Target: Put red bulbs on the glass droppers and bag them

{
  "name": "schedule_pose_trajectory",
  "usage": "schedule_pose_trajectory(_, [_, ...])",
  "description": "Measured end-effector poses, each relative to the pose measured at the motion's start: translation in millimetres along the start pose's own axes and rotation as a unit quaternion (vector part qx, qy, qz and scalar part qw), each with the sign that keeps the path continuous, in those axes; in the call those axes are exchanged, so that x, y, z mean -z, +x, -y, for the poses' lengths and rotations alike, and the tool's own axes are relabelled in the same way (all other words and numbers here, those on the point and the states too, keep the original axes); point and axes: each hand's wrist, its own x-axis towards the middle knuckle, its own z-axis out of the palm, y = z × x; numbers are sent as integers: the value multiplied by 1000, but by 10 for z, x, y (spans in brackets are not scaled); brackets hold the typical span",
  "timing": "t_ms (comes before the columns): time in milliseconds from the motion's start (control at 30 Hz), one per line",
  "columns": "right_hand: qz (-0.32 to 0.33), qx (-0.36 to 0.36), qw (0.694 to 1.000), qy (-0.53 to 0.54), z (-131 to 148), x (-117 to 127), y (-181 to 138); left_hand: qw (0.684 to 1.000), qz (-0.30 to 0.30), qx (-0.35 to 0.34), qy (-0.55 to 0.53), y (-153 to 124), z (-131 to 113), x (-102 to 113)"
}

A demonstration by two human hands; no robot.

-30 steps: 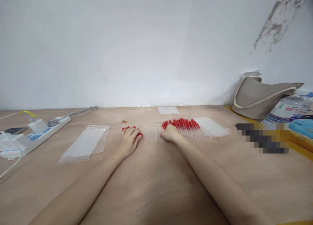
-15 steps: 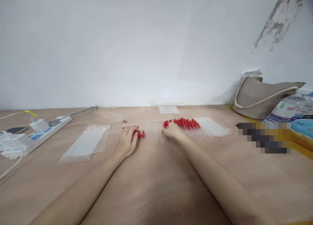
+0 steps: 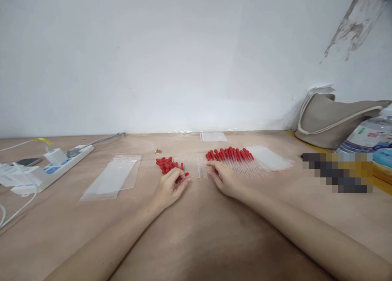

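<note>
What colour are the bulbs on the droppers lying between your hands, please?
Red; the dropper bulbs top clear tubes, seen in the head view, by the left hand.

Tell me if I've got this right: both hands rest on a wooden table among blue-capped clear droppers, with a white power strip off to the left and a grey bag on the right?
Not quite. The head view shows the caps on the droppers are red, not blue. The rest holds: the left hand and right hand rest on the wooden table, the white power strip lies left, and the grey bag sits right.
</note>
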Motion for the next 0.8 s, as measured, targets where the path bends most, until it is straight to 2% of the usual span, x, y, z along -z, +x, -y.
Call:
schedule_pose_trajectory(167, [12, 42, 999, 2, 49, 11, -192, 998, 40, 37, -9, -58, -65, -85])
schedule_pose_trajectory(300, [26, 58, 998, -6, 55, -11, -207, 998, 64, 6, -13, -60, -57, -107])
schedule_pose_trajectory(633, [59, 83, 995, -3, 23, -7, -187, 997, 36, -45, -48, -38, -51, -105])
schedule_pose_trajectory(800, [85, 118, 989, 31, -40, -26, -149, 992, 79, -56, -79, -23, -69, -70])
